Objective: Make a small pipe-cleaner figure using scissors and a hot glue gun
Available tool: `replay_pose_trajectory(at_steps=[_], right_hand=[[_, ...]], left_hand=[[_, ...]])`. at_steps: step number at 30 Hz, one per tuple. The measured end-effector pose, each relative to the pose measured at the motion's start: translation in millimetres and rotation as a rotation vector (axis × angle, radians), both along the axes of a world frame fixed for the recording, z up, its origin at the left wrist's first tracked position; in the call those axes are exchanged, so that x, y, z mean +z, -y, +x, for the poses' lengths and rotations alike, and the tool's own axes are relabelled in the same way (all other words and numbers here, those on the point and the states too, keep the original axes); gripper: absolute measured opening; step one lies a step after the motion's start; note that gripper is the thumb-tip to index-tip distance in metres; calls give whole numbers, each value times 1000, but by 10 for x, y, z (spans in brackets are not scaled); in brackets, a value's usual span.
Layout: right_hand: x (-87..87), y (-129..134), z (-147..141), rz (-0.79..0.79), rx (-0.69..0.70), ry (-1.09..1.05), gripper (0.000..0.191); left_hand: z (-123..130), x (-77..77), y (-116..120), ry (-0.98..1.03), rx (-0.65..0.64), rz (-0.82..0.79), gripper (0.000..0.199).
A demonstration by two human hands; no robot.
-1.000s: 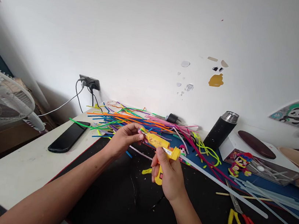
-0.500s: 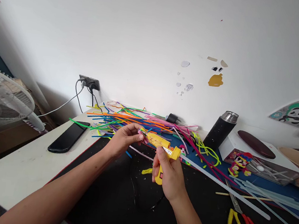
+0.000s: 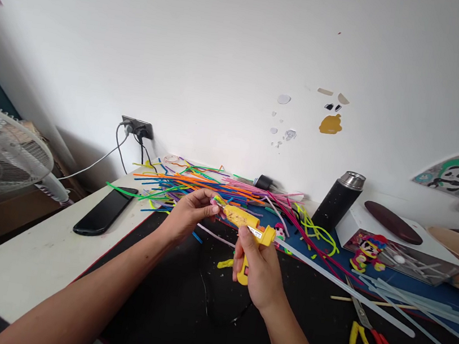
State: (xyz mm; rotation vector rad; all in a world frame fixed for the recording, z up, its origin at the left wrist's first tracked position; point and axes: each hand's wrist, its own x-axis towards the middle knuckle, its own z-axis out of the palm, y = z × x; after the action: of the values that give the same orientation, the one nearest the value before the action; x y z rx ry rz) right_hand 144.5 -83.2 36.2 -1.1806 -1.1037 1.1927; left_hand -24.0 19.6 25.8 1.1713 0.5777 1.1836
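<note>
My right hand (image 3: 258,264) is wrapped round the handle of a yellow hot glue gun (image 3: 242,217). A long translucent glue stick (image 3: 345,291) sticks out of its back end and slopes down to the right. My left hand (image 3: 193,211) pinches a small pink and yellow-green fuzzy piece (image 3: 217,200), mostly covered by the fingers. The gun's nozzle is right at this piece; whether they touch, I cannot tell. Below the gun, a yellow fuzzy twist (image 3: 225,263) lies on the black mat (image 3: 160,299), and the gun's dark cord curls there.
Many coloured pipe cleaners (image 3: 206,186) lie along the wall. To the right are a black thermos (image 3: 338,201), a colourful panda figure (image 3: 368,254), spare glue sticks (image 3: 428,302) and red-and-yellow scissors (image 3: 372,340). A phone (image 3: 105,211) and a fan (image 3: 6,146) are on the left.
The glue gun in my right hand has shifted very slightly left. My left hand stays almost in place, still pinching the small fuzzy piece.
</note>
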Motion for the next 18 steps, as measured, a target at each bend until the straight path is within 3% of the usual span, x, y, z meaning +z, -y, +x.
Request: replay_pose_trajectory(at_steps=[18], right_hand=[[-13, -5, 2, 10, -26, 10, 66]], left_hand=[[-8, 3, -3, 14, 4, 8, 33]])
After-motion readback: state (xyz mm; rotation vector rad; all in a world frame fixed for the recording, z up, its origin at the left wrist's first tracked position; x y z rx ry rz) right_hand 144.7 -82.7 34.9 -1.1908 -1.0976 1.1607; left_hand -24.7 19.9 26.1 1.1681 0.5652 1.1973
